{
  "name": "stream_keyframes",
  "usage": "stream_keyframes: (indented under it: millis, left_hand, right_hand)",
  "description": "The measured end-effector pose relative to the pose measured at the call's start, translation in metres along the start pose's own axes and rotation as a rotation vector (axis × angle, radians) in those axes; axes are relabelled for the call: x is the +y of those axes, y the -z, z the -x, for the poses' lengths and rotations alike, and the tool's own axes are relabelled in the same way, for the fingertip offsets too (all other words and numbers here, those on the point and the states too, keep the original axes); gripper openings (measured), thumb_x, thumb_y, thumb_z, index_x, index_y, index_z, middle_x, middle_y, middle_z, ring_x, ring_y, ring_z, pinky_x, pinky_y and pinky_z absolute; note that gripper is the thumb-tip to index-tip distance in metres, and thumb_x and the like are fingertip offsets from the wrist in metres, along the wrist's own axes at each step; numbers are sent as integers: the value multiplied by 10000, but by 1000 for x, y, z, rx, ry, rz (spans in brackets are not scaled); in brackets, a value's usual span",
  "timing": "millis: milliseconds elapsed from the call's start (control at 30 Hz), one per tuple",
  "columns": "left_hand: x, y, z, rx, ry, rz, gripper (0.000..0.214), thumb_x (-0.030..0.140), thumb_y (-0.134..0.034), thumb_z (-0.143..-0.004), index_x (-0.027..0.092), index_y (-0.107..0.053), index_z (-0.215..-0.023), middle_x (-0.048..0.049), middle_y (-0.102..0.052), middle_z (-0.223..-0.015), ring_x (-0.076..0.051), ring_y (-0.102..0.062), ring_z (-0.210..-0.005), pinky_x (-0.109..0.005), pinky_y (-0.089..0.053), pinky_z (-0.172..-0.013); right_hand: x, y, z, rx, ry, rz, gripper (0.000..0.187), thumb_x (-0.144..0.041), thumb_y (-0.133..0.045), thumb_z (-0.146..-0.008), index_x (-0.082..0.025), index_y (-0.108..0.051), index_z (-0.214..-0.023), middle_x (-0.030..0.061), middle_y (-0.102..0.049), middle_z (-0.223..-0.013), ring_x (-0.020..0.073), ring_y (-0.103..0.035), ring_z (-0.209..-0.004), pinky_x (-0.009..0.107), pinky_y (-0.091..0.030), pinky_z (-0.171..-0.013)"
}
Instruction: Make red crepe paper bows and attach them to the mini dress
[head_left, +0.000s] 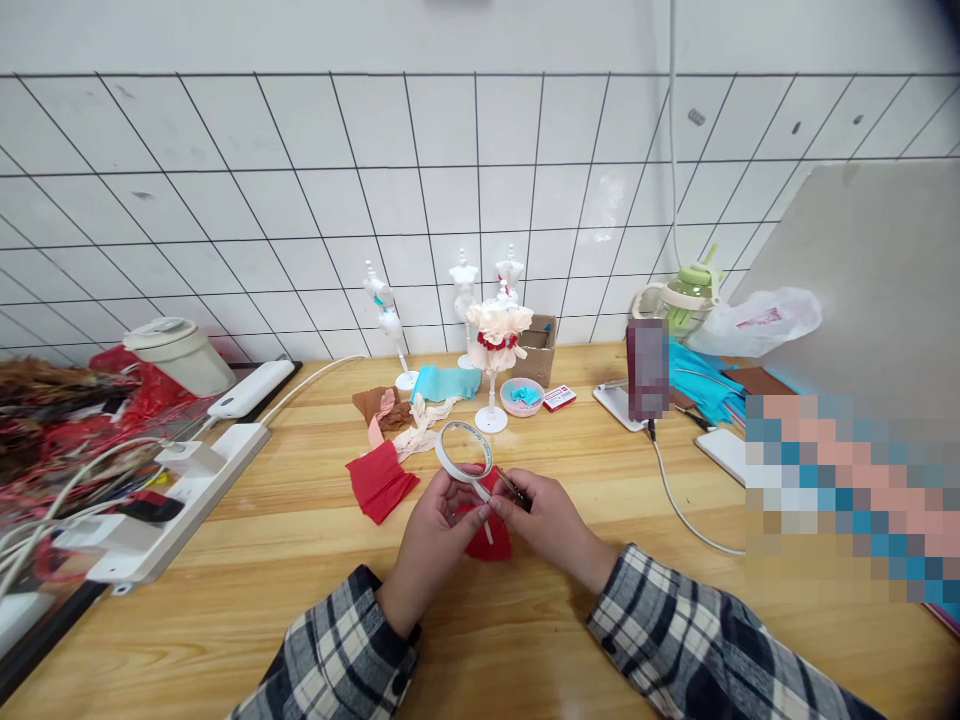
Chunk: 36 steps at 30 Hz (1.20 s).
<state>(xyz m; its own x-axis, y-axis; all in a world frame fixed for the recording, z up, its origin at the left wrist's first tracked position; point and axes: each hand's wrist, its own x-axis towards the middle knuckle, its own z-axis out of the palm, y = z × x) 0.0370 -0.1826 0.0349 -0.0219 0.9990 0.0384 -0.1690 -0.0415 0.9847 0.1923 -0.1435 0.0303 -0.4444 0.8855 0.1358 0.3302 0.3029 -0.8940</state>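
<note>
My left hand (pixel 431 535) and my right hand (pixel 551 525) meet over the wooden table (pixel 300 590), both closed around a piece of red crepe paper (pixel 487 540). A roll of white tape (pixel 463 452) stands up between my fingers, a short strip of it hanging down over the red paper. My right hand also pinches a thin dark tool (pixel 514 492) that I cannot make out. A folded red paper piece (pixel 380 481) lies just left of my hands.
Small white mannequin stands (pixel 491 345), one dressed in cream and red paper, stand behind, with teal, brown and pink paper scraps (pixel 420 400). A white power strip (pixel 187 480) with cables lies left. A phone on a stand (pixel 646 370), its cable and teal sheets lie right.
</note>
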Motion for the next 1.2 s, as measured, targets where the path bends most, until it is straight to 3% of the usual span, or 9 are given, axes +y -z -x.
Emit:
stream_keyframes:
  millis: [233,300,400,500,600,667,800,1000,1200]
  left_hand:
    - [1,0,0,-8,2,14,412,193,-723,-700,182,-515,-1055,-51,-653,-968,-117,-608,-735,-248,-510,-688]
    - [1,0,-1,34,-1,30,439,198,-734,-685,190,-515,-1066,-55,-647,-1010,-109,-604,-716,-248,-515,-677]
    - [1,2,-2,113,-15,60,485,200,-734,-683,204,-506,-1111,-75,-618,-1137,-107,-615,-768,-262,-519,-744]
    - [2,4,-2,168,-13,79,519,212,-725,-692,216,-493,-1157,-96,-579,-1234,-146,-631,-894,-296,-516,-820]
    - [4,6,-2,185,12,109,479,262,-665,-757,235,-476,-1197,-104,-527,-1316,-204,-603,-1052,-334,-518,-854]
    - [5,7,-2,197,6,105,484,263,-656,-762,242,-466,-1207,-105,-509,-1335,-222,-591,-1091,-352,-517,-868]
    - [4,7,-4,207,-20,76,527,227,-690,-723,221,-457,-1195,-121,-551,-1275,-240,-588,-1110,-388,-487,-927]
    - [3,5,-5,224,-56,36,509,228,-686,-721,210,-466,-1180,-132,-568,-1254,-265,-545,-1179,-445,-436,-1000]
    - [1,2,-4,205,-79,-23,513,244,-691,-720,198,-464,-1178,-145,-566,-1259,-263,-527,-1203,-445,-426,-1013]
  right_hand:
    - [-5,1,2,61,96,128,77,-257,-564,-831,-192,-598,-810,-11,-590,-712,131,-506,-645,245,-375,-586]
    - [-6,2,4,128,142,142,167,-274,-573,-832,-208,-625,-976,48,-620,-948,158,-547,-766,270,-421,-658]
    - [-7,3,7,246,159,157,383,-315,-562,-849,-238,-548,-1224,111,-475,-1287,162,-558,-822,289,-448,-696]
    - [-10,3,11,118,148,187,276,-358,-464,-913,-223,-597,-1114,69,-627,-1007,134,-547,-656,262,-423,-613]
    - [-15,1,15,-83,158,271,300,-363,-363,-958,-214,-609,-871,7,-627,-709,142,-550,-621,251,-393,-593]
    - [-17,1,18,-45,190,304,271,-353,-364,-958,-211,-590,-914,20,-647,-785,157,-579,-704,261,-407,-640]
    - [-19,5,22,133,268,245,308,-346,-410,-940,-195,-452,-1206,64,-639,-976,172,-591,-824,272,-432,-719]
    - [-22,-2,20,-42,176,192,179,-317,-403,-942,-217,-471,-1074,38,-647,-956,173,-598,-809,268,-414,-684]
    - [-15,-14,18,-9,25,86,151,-290,-386,-947,-218,-471,-1049,33,-650,-924,173,-598,-791,274,-402,-680]
